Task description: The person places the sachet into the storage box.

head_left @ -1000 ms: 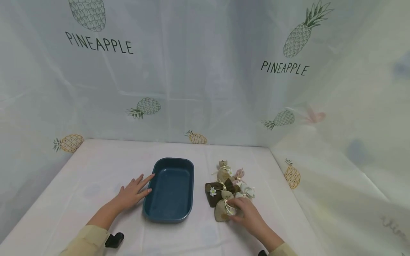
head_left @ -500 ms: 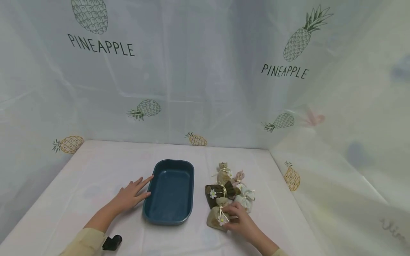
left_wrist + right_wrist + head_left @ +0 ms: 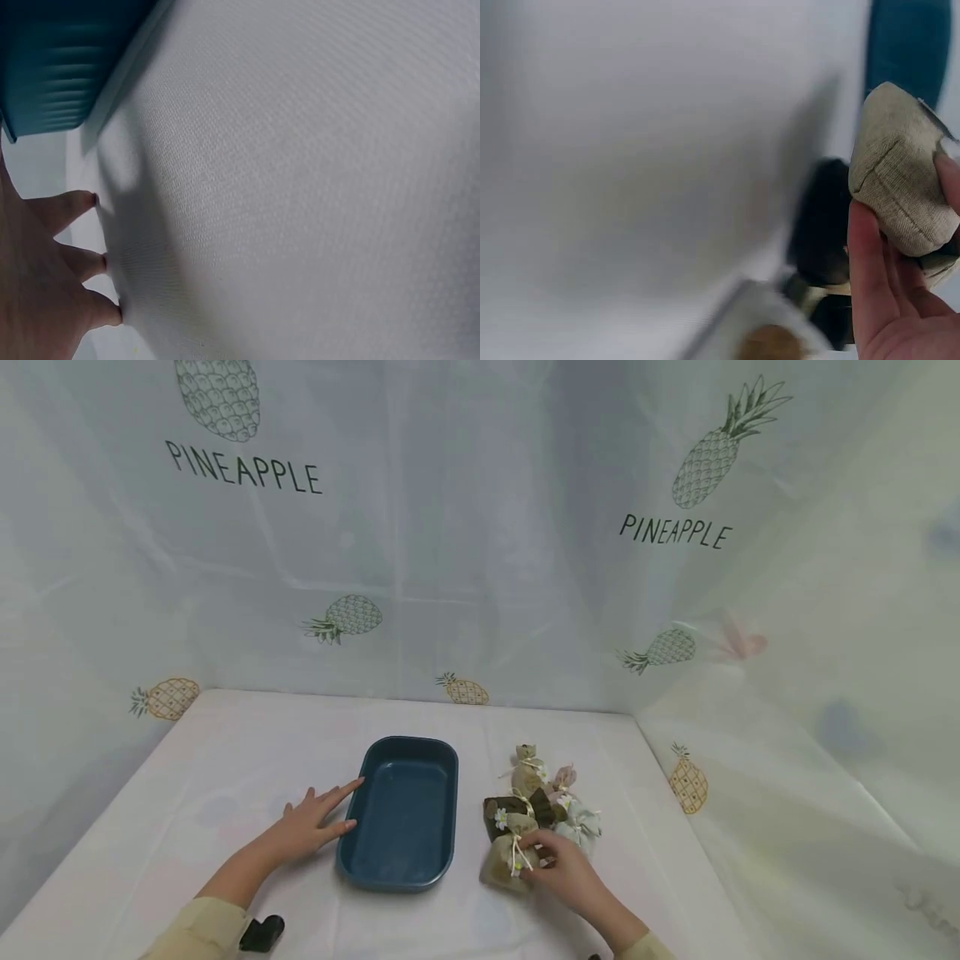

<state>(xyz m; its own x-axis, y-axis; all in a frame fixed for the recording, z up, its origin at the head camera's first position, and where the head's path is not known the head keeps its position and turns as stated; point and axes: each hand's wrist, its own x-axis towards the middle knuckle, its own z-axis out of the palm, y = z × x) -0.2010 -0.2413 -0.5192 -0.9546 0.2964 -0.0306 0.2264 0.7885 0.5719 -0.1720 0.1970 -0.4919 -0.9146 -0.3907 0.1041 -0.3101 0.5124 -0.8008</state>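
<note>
In the head view, my right hand (image 3: 564,872) pinches a small beige drawstring pouch (image 3: 498,865) with a pale ribbon and a tiny white flower. The right wrist view shows the same beige pouch (image 3: 900,176) between thumb and fingers, apparently raised off the cloth. Left of it is a deep blue rectangular tray (image 3: 401,827) with nothing inside. My left hand (image 3: 307,828) lies beside that tray, fingers spread, index finger and thumb at its left rim. In the left wrist view, other fingertips (image 3: 84,201) of this hand rest on the white cloth.
Behind the held pouch lie a dark brown pouch (image 3: 504,810), another beige pouch (image 3: 529,777), a pink pouch (image 3: 564,779) and a whitish pouch (image 3: 581,828). White cloth (image 3: 277,752) covers the table. A pineapple-printed curtain (image 3: 480,527) closes off the back and sides.
My right hand has drawn the beige pouch leftward, away from the whitish one, and now appears to lift it slightly. My left hand stays at the tray. The head view has shifted a little.
</note>
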